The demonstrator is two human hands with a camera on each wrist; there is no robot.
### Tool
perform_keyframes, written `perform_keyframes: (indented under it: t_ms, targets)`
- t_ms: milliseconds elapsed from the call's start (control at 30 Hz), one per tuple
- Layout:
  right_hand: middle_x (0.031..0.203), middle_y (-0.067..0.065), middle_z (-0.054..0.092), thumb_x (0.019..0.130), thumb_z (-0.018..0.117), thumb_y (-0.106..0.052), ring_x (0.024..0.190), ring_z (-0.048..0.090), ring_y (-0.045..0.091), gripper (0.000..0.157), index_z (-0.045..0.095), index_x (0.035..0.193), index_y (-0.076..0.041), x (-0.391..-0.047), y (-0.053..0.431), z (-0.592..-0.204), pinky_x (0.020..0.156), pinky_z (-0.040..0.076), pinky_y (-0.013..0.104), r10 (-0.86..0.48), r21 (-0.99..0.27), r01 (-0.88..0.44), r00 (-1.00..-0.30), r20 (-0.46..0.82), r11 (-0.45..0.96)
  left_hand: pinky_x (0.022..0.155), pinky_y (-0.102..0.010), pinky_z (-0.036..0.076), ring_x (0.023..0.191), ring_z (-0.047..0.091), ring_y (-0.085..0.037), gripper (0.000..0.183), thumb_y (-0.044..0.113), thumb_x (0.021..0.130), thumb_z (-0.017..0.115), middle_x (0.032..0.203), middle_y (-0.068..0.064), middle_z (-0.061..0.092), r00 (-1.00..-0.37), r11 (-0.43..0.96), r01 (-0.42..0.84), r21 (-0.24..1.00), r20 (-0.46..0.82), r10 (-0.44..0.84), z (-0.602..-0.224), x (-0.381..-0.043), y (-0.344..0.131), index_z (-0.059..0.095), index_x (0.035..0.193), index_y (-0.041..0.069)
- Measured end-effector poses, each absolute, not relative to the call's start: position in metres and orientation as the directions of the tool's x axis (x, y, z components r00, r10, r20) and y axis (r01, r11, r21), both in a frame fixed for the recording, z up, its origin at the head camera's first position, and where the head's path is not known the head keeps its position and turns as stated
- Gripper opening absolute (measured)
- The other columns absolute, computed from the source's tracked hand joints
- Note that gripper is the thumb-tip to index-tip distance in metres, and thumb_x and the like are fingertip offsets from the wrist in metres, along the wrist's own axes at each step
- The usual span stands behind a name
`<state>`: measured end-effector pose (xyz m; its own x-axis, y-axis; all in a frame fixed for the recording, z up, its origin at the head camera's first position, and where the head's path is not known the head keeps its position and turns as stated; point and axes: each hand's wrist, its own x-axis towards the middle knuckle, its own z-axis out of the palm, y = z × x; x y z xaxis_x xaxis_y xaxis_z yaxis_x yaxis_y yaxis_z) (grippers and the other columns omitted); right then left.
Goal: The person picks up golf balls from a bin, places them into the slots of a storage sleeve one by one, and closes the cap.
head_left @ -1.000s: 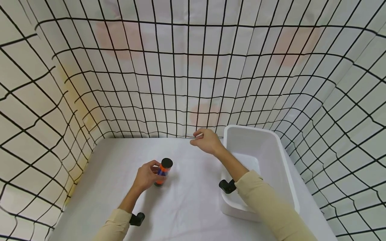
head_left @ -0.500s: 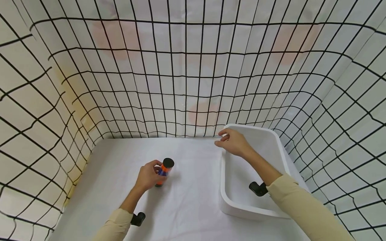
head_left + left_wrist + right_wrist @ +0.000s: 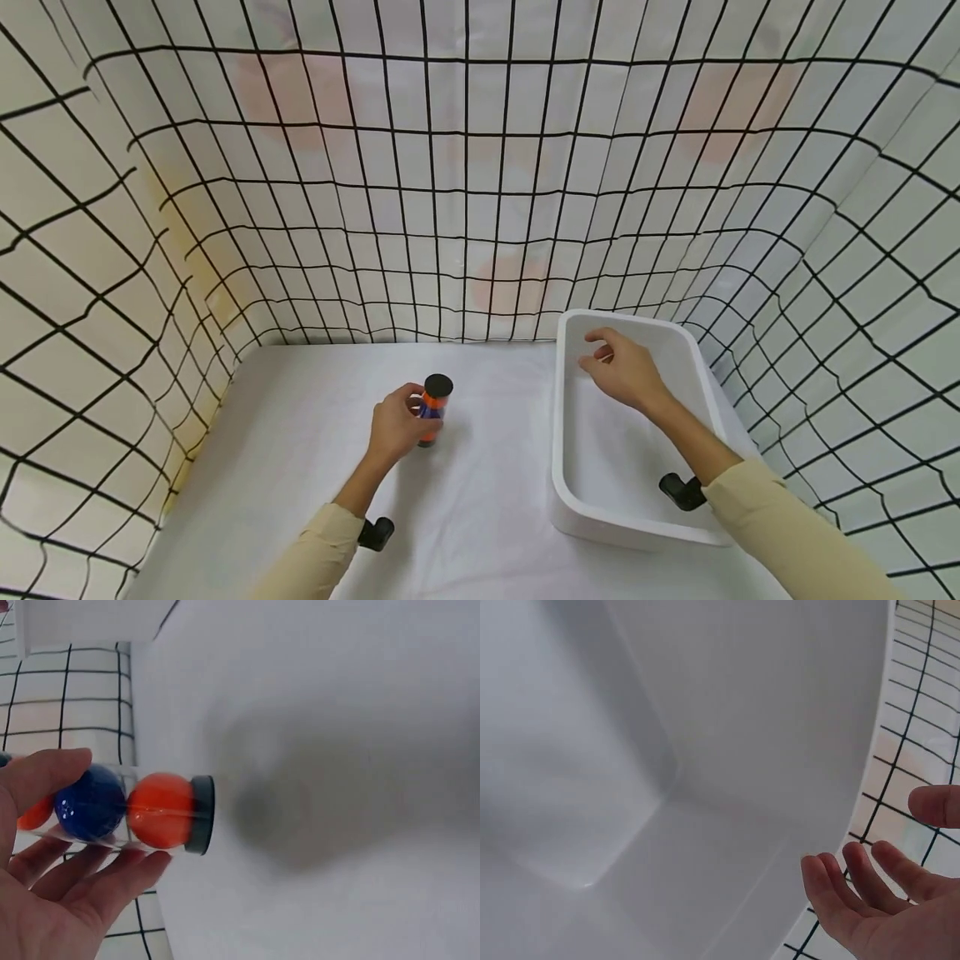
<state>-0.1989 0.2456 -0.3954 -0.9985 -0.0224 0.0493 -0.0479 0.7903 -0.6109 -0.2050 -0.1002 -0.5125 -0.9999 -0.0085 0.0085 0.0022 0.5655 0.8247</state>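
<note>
A clear tube of balls [image 3: 432, 408] with black end caps is gripped by my left hand [image 3: 397, 422], thumb on one side and fingers on the other. Through its wall in the left wrist view show a blue ball [image 3: 91, 802] and an orange ball [image 3: 160, 811] by the dark cap [image 3: 200, 815]. That end hangs clear of the white surface, its shadow apart from it. Over the white bin [image 3: 557, 442] on the right is my right hand [image 3: 624, 369], its fingers loosely bent and holding nothing. Part of the tube is hidden behind the left hand.
Black netting [image 3: 465, 192] rises behind the table and along both sides, with pale cloth behind it. The white tabletop [image 3: 495, 467] lies between the tube and the bin. A black wrist camera [image 3: 377, 533] sticks out from the left wrist.
My right hand has moved right, from left of the bin to over its inside. My left hand has shifted a little right and farther from me, carrying the tube of balls.
</note>
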Motion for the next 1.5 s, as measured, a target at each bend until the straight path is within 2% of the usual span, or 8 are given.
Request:
perform_keyframes:
  t_ms: [200,300,467,933,1167,1233,1400,1500]
  targets:
    - [0.121,0.026,0.066,0.097,0.059,-0.025,0.111,0.061,0.041,0.048,0.055,0.139,-0.004,-0.195,0.257,-0.402,0.082,0.053,0.053,0.003,-0.561,-0.048,-0.996,0.09,0.826,0.079,-0.044,0.06,0.092,0.074,-0.03,0.043,0.007,0.067,0.089,0.102,-0.016,0.078,-0.996,0.529,0.032,0.848,0.071,-0.054,-0.527,-0.21,-0.084,0.073,0.107,0.008]
    - [0.122,0.026,0.065,0.096,0.06,-0.027,0.113,0.06,0.042,0.05,0.054,0.14,-0.004,-0.192,0.261,-0.405,0.083,0.052,0.053,0.017,-0.563,-0.028,-0.997,0.075,0.826,0.079,-0.046,0.06,0.091,0.075,-0.031,0.044,0.007,0.067,0.088,0.099,-0.017,0.078,-0.993,0.518,0.042,0.855,0.092,-0.072,-0.531,-0.212,-0.078,0.072,0.108,0.005]
    - [0.122,0.026,0.065,0.096,0.06,-0.027,0.113,0.06,0.042,0.051,0.054,0.14,-0.003,-0.19,0.264,-0.407,0.084,0.052,0.053,0.031,-0.566,-0.015,-0.997,0.072,0.824,0.081,-0.047,0.058,0.092,0.074,-0.031,0.049,0.007,0.066,0.089,0.098,-0.018,0.078,-0.99,0.496,0.038,0.868,0.101,-0.1,-0.536,-0.215,-0.07,0.072,0.112,0.003]
    - [0.119,0.027,0.066,0.095,0.057,-0.024,0.11,0.06,0.042,0.05,0.054,0.139,-0.001,-0.193,0.265,-0.416,0.083,0.052,0.054,0.031,-0.561,-0.026,-0.995,0.091,0.827,0.086,-0.048,0.056,0.095,0.072,-0.033,0.05,0.008,0.065,0.089,0.098,-0.016,0.078,-0.992,0.495,0.01,0.869,0.072,-0.107,-0.543,-0.213,-0.067,0.072,0.112,0.005]
    - [0.119,0.026,0.067,0.095,0.059,-0.025,0.11,0.061,0.04,0.051,0.054,0.14,-0.002,-0.193,0.267,-0.416,0.083,0.052,0.052,0.026,-0.55,-0.022,-0.996,0.08,0.835,0.081,-0.046,0.056,0.097,0.071,-0.034,0.054,0.013,0.068,0.091,0.1,-0.017,0.077,-0.996,0.587,0.074,0.806,0.084,0.01,-0.534,-0.213,-0.076,0.071,0.117,0.004]
    - [0.12,0.026,0.066,0.096,0.059,-0.025,0.111,0.061,0.041,0.05,0.053,0.14,-0.001,-0.194,0.269,-0.416,0.084,0.052,0.053,0.014,-0.543,-0.03,-0.997,0.078,0.839,0.078,-0.045,0.058,0.096,0.072,-0.036,0.056,0.009,0.068,0.09,0.103,-0.02,0.076,-0.995,0.618,0.102,0.78,0.078,0.066,-0.527,-0.214,-0.082,0.069,0.119,0.002]
    - [0.121,0.029,0.065,0.097,0.058,-0.021,0.11,0.062,0.045,0.05,0.051,0.141,0.001,-0.194,0.274,-0.414,0.085,0.051,0.056,-0.017,-0.482,-0.063,-0.995,0.098,0.874,0.075,-0.044,0.06,0.093,0.075,-0.034,0.048,-0.003,0.069,0.078,0.101,-0.021,0.076,-0.991,0.698,0.117,0.706,0.037,0.128,-0.504,-0.217,-0.103,0.07,0.116,0.001]
    - [0.121,0.031,0.064,0.097,0.056,-0.02,0.109,0.062,0.047,0.049,0.051,0.141,0.003,-0.192,0.276,-0.412,0.086,0.051,0.059,-0.031,-0.433,-0.084,-0.991,0.127,0.897,0.071,-0.042,0.059,0.088,0.075,-0.031,0.039,0.0,0.074,0.072,0.099,-0.019,0.077,-0.991,0.732,0.123,0.67,0.049,0.121,-0.488,-0.22,-0.118,0.071,0.114,0.002]
